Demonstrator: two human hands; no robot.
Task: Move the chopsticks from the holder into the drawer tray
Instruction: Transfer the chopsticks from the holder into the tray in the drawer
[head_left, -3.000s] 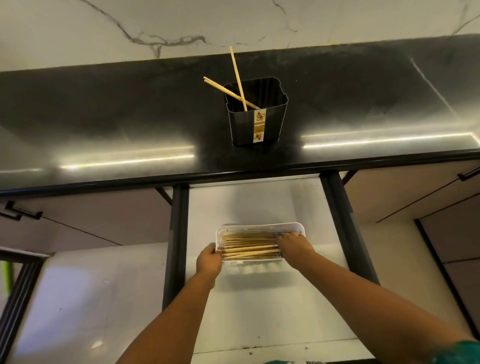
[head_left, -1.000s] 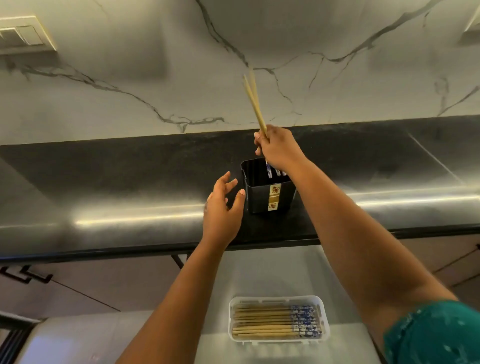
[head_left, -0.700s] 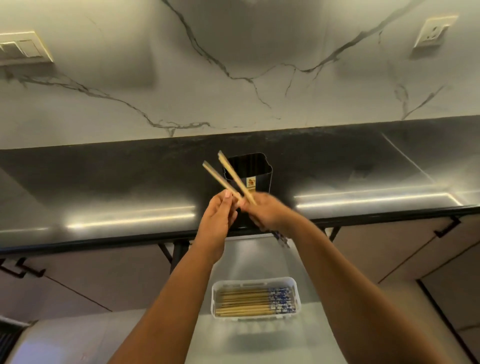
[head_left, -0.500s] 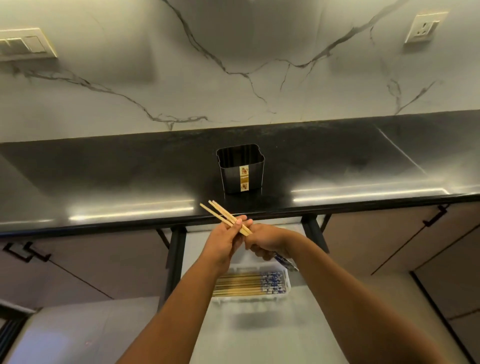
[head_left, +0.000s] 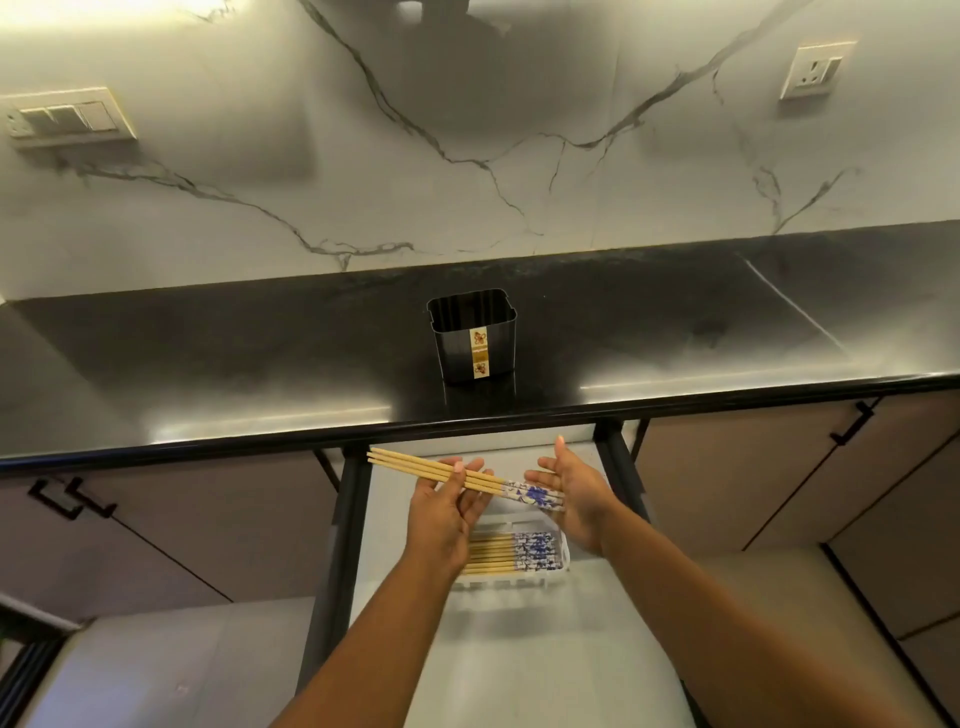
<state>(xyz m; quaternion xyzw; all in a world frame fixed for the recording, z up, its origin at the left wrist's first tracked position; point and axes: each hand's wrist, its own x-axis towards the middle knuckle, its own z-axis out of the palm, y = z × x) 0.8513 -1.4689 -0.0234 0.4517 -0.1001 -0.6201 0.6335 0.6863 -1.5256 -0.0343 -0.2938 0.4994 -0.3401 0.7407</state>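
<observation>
The black holder (head_left: 472, 336) stood upright on the glossy black countertop (head_left: 260, 358), a squarish, ribbed tub with a narrow yellow-and-white label down its front, and nothing showed above its rim. Below the counter edge, at about six o'clock from the holder, the open drawer (head_left: 519, 649) showed a pale, smooth floor on which sat the white plastic tray (head_left: 563, 558). A row of bamboo chopsticks lay flat and side by side in it, plain ends toward nine o'clock, blue-and-white patterned ends toward three. Above the tray, a small bundle of chopsticks (head_left: 465, 478) was held nearly level, slender pale sticks tilting slightly down toward three o'clock. The left hand (head_left: 445, 512) had its fingers loosely curled round the plain shafts near their middle, thumb laid on top. The right hand (head_left: 576, 491) was spread open, palm facing nine o'clock, with the patterned ends resting against it; I could not tell whether any finger pinched them. Behind the counter rose a white marble wall (head_left: 467, 156) with grey veins, with a switch plate (head_left: 67, 118) at ten o'clock and a socket (head_left: 818, 70) at two.
</observation>
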